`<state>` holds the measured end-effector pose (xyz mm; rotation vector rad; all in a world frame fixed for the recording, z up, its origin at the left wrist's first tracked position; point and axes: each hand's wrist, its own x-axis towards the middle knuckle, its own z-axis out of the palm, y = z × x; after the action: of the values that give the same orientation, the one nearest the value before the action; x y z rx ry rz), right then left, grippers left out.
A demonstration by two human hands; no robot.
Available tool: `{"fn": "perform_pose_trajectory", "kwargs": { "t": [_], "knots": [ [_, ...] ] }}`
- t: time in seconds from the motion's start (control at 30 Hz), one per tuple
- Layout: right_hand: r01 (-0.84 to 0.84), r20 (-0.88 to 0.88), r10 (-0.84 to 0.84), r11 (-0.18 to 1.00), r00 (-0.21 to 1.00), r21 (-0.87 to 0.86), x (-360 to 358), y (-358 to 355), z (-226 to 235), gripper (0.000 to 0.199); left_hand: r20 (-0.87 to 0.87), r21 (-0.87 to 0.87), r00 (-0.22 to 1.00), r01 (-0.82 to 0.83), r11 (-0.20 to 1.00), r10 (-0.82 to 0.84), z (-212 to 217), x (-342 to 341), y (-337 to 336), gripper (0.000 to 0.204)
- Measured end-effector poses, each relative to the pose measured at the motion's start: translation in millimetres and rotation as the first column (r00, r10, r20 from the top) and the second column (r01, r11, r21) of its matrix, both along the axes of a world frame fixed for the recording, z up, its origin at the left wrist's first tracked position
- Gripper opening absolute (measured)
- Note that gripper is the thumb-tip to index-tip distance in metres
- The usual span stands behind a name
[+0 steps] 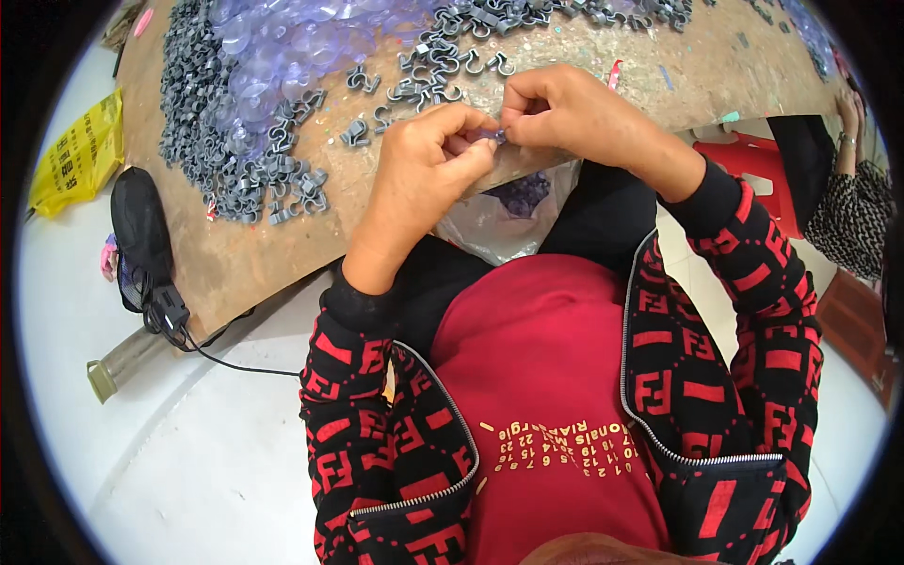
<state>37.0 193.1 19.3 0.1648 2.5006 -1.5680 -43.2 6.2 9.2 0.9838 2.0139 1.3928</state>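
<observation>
My left hand [414,169] and my right hand [574,111] meet at the table's near edge, both with fingers closed in a pinch. Between the fingertips shows a small purplish translucent piece [493,137], mostly covered, so its exact kind is unclear. The left thumb and forefinger grip it; the right fingertips press at its other side. Just beyond the hands lie loose grey plastic clips [433,71] with open C-shaped ends. A large heap of clear violet suction cups [292,47] spreads behind them. More grey clips [202,122] are piled along its left side.
The worn wooden table [254,254] curves round in front of me. Below its edge, a clear plastic bag [499,231] with purple pieces sits by my lap. Left are a yellow bag [80,155] and a black pouch [141,226] with a cable. At right, another person's arm [852,169] is near a red stool [753,174].
</observation>
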Motion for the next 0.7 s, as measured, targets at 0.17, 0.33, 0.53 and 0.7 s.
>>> {"fn": "perform_pose_trajectory", "kwargs": {
  "t": [0.17,0.33,0.53,0.7],
  "knots": [
    [-0.012,0.099,0.016,0.999,0.995,-0.044,-9,1,5,0.016,0.163,-0.045,0.987,0.012,0.999,-0.005,-1,-4,0,0.019],
    [-0.028,0.146,0.032,0.999,0.989,-0.031,-11,2,7,0.013,0.107,0.014,0.994,0.007,1.000,-0.008,-6,-3,2,0.018],
    [-0.058,0.055,0.054,0.997,0.997,0.060,-7,2,2,0.011,0.137,-0.017,0.988,0.075,0.997,-0.072,-5,-9,4,0.018],
    [-0.049,0.008,0.050,0.998,0.999,-0.036,2,2,1,0.009,0.169,-0.015,0.985,0.037,0.999,-0.034,-8,-6,0,0.017]
  ]
}}
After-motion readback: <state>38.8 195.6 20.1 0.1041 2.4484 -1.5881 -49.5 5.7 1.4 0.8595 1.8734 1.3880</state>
